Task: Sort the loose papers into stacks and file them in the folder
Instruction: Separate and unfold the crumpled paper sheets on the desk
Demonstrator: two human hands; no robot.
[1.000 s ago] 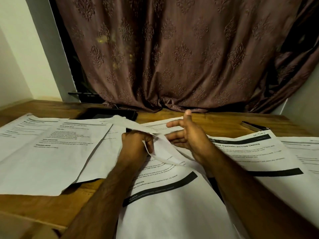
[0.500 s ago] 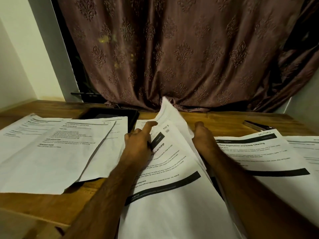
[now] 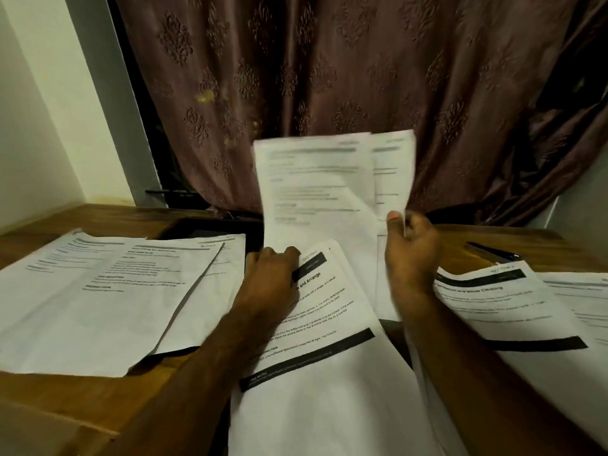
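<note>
The right hand (image 3: 411, 248) pinches two blurry raised sheets (image 3: 316, 192). The left hand (image 3: 271, 274) presses flat on a printed page (image 3: 329, 311), covering some words.

- The right hand (image 3: 411, 248) is now pinching the raised sheets (image 3: 316, 192) by their right edge and holding them upright before the curtain, where half a second ago they were only half lifted.
- The left hand (image 3: 273, 278) is now pressing the middle stack (image 3: 329, 324), its fingers lying flatter than earlier.
</note>
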